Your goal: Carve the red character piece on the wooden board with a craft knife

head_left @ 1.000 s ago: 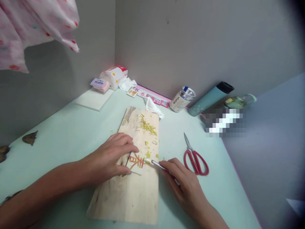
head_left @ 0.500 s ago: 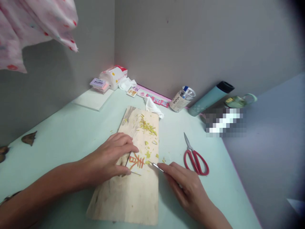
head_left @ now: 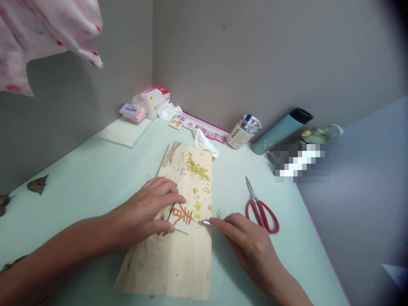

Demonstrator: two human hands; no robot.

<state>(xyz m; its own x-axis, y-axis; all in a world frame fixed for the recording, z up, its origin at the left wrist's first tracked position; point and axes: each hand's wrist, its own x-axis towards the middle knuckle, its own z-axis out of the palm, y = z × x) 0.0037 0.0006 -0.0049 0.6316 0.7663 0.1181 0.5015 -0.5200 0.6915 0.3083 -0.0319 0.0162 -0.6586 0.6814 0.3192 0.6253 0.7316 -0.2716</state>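
- Card [head_left: 181, 216] — just below the frame's middle, on a board [head_left: 181, 265]
- Left hand [head_left: 156, 207], left of centre, pinching the card between thumb and fingers
- Right hand [head_left: 247, 238], lower right, clasping a knife [head_left: 207, 222]
- Scissors [head_left: 261, 211] — right of centre

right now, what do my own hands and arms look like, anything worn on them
The left hand and right hand show no gloves or rings. The left forearm and right forearm show no sleeves. A dark thing by the left forearm is too unclear to call worn.
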